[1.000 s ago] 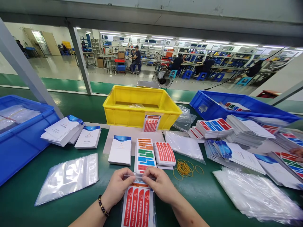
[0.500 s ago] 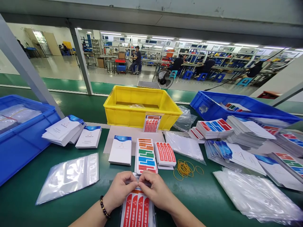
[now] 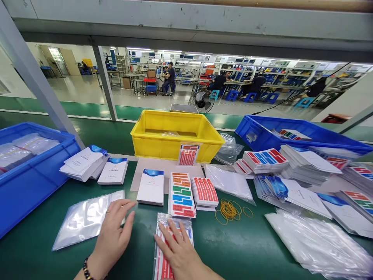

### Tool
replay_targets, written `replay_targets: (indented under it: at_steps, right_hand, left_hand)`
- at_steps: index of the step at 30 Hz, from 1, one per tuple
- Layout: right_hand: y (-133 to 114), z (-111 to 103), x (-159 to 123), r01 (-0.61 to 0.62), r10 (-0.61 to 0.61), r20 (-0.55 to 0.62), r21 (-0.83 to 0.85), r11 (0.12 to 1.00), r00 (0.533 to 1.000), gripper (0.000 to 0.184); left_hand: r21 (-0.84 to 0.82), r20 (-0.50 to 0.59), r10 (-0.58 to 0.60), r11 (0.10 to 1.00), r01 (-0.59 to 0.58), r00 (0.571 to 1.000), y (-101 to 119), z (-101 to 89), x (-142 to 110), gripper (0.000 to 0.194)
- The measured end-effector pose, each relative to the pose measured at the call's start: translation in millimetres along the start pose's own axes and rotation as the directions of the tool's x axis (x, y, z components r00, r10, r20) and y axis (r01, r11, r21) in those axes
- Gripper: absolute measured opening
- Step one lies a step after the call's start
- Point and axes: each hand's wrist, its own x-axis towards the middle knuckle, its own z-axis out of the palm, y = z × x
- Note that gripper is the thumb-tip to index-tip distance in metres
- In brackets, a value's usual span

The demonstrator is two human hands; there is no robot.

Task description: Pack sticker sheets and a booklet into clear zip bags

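My right hand [image 3: 180,251] lies flat with spread fingers on a clear bag of red label sheets [image 3: 163,262] at the near edge of the green table. My left hand [image 3: 112,237] is open, fingers stretched out, its fingertips touching the right end of a stack of empty clear bags [image 3: 84,217]. It holds nothing. Just beyond my hands lie a white booklet [image 3: 150,186], a multicoloured label sheet stack [image 3: 180,194] and a red label sheet stack [image 3: 204,190].
A yellow bin [image 3: 175,134] stands at centre back, with blue bins at left [image 3: 26,182] and right [image 3: 294,134]. Booklet piles [image 3: 87,165], rubber bands [image 3: 230,210], more bags [image 3: 317,243] and label stacks [image 3: 265,157] cover the table. People sit at benches far behind.
Both hands let go of the bag's top edge. The left hand moved left onto the empty bags; the right hand flattened on the filled bag. The camera tilted slightly.
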Motion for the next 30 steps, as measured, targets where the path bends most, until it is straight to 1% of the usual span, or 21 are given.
replay_targets:
  at_steps: [2, 3, 5, 6, 8, 10, 11, 12, 14, 16, 17, 19, 20, 21, 22, 23, 25, 26, 27, 28, 30]
  right_hand:
    - [2, 6, 1, -0.040, 0.033, 0.124, 0.055, 0.998, 0.992, 0.094]
    - [3, 6, 3, -0.061, 0.046, 0.174, 0.085, 0.995, 0.984, 0.095]
    - [4, 0, 6, -0.094, 0.058, 0.253, 0.133, 0.987, 0.966, 0.095]
    - [4, -2, 8, -0.105, 0.060, 0.279, 0.149, 0.983, 0.959, 0.095]
    - [4, -5, 9, -0.117, 0.065, 0.298, 0.160, 0.980, 0.952, 0.097]
    - [3, -4, 9, -0.117, 0.068, 0.282, 0.160, 0.980, 0.957, 0.099]
    - [3, -4, 9, -0.111, 0.065, 0.266, 0.163, 0.980, 0.962, 0.100]
    - [3, -4, 9, -0.103, 0.059, 0.243, 0.171, 0.980, 0.968, 0.100]
    - [1, -10, 11, -0.089, 0.054, 0.174, 0.195, 0.977, 0.983, 0.097]
    - [-2, -23, 16, -0.070, 0.059, 0.057, 0.224, 0.972, 0.997, 0.085]
    - [-4, -30, 20, -0.059, 0.066, -0.019, 0.243, 0.968, 0.998, 0.076]
    - [-8, -44, 29, -0.040, 0.096, -0.164, 0.316, 0.948, 0.982, 0.052]
    - [-11, -50, 34, -0.037, 0.126, -0.215, 0.376, 0.926, 0.968, 0.039]
    - [-13, -55, 39, -0.047, 0.169, -0.235, 0.449, 0.892, 0.957, 0.029]
    - [-16, -58, 44, -0.071, 0.218, -0.221, 0.528, 0.846, 0.951, 0.024]
    - [-18, -59, 49, -0.108, 0.267, -0.177, 0.607, 0.787, 0.947, 0.023]
    - [-23, -58, 57, -0.203, 0.337, -0.047, 0.717, 0.667, 0.940, 0.028]
    - [-24, -55, 59, -0.245, 0.357, 0.003, 0.735, 0.633, 0.934, 0.033]
    - [-25, -52, 60, -0.271, 0.369, 0.026, 0.728, 0.630, 0.929, 0.039]
    - [-25, -47, 60, -0.278, 0.375, 0.014, 0.699, 0.659, 0.927, 0.042]
    - [-23, -38, 58, -0.237, 0.350, -0.094, 0.573, 0.785, 0.932, 0.040]
  left_hand:
    - [0.060, 0.004, -0.078, 0.995, 0.077, 0.997, -14, -12.7, -2, 0.025]
    - [0.086, 0.016, -0.142, 0.986, 0.140, 0.990, -20, -19.0, -2, 0.026]
    - [0.150, 0.076, -0.305, 0.945, 0.292, 0.949, -31, -31.2, -1, 0.029]
    - [0.197, 0.121, -0.392, 0.910, 0.365, 0.912, -35, -36.7, 1, 0.030]
    - [0.329, 0.217, -0.547, 0.821, 0.468, 0.808, -44, -45.3, 4, 0.032]
    - [0.463, 0.302, -0.647, 0.742, 0.485, 0.700, -52, -49.9, 6, 0.030]
    - [0.498, 0.333, -0.667, 0.725, 0.476, 0.667, -56, -50.8, 6, 0.028]
    - [0.507, 0.358, -0.667, 0.727, 0.464, 0.654, -60, -51.1, 6, 0.025]
    - [0.473, 0.387, -0.634, 0.760, 0.446, 0.670, -67, -51.2, 4, 0.019]
    - [0.432, 0.383, -0.602, 0.787, 0.440, 0.700, -70, -52.0, 3, 0.019]
    - [0.422, 0.377, -0.595, 0.792, 0.441, 0.709, -68, -52.7, 2, 0.020]
    - [0.401, 0.368, -0.580, 0.804, 0.438, 0.727, -60, -53.2, 1, 0.022]
    - [0.378, 0.371, -0.561, 0.819, 0.432, 0.740, -52, -52.1, 0, 0.023]
    - [0.348, 0.376, -0.536, 0.838, 0.421, 0.756, -43, -49.6, -2, 0.024]
    - [0.317, 0.384, -0.505, 0.859, 0.403, 0.773, -33, -45.6, -4, 0.025]
    - [0.274, 0.393, -0.461, 0.885, 0.377, 0.796, -22, -39.9, -6, 0.025]
    - [0.241, 0.408, -0.376, 0.923, 0.299, 0.832, 0, -24.7, -12, 0.025]
    - [0.226, 0.417, -0.330, 0.940, 0.255, 0.847, 10, -16.3, -15, 0.025]
    - [0.205, 0.425, -0.285, 0.955, 0.215, 0.859, 19, -8.1, -17, 0.024]
    - [0.174, 0.430, -0.249, 0.966, 0.191, 0.868, 26, -0.5, -19, 0.022]
    - [0.080, 0.431, -0.230, 0.973, 0.218, 0.873, 36, 11.7, -19, 0.021]
